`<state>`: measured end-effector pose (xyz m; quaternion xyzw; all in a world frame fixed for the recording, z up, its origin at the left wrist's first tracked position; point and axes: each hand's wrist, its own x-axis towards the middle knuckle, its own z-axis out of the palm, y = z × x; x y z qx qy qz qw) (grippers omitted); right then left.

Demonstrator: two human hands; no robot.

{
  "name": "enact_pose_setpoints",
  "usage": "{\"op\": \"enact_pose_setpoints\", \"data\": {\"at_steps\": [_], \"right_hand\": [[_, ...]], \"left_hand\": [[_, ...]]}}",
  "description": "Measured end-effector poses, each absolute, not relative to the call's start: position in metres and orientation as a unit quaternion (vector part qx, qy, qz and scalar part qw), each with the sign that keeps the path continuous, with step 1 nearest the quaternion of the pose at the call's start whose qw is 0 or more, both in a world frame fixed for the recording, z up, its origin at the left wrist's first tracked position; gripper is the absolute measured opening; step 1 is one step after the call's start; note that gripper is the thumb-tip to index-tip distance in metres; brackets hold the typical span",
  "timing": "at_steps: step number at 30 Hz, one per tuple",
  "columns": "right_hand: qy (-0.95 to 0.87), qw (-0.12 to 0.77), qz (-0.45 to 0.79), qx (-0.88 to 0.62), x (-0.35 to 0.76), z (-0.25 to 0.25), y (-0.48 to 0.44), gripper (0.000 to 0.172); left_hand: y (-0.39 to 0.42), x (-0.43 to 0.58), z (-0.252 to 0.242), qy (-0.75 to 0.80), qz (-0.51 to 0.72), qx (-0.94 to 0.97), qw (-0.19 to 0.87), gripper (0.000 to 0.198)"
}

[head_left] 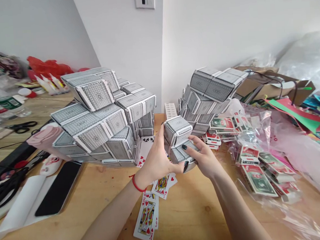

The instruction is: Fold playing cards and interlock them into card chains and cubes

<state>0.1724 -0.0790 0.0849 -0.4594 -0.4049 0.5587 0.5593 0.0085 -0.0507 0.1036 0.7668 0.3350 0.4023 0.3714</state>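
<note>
Between my hands is a small block of two joined cubes (178, 130) folded from grey-backed playing cards, one cube above the other. My left hand (157, 155) wraps its left side, the thumb under the lower cube. My right hand (202, 155) grips the lower cube from the right, fingers behind it. A large stacked structure of card cubes (94, 121) stands to the left, and another card-cube structure (209, 89) stands behind on the right. Loose face cards (147, 216) lie on the table below my left wrist.
A black phone (59, 188), scissors (22, 127) and glue bottles (52, 83) are on the left. Card boxes (258, 179), clear plastic wrap (284, 213) and a paper bag (272, 84) lie on the right. A wall stands behind the wooden table (194, 216).
</note>
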Motion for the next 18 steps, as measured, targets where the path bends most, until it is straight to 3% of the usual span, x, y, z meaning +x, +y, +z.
{"op": "enact_pose_setpoints", "data": {"at_steps": [18], "right_hand": [[-0.397,0.562,0.551,-0.472,0.1679,0.0832,-0.0784,0.04]], "left_hand": [[-0.0505,0.0126,0.1018,0.33,0.411,0.737,0.424,0.111]]}}
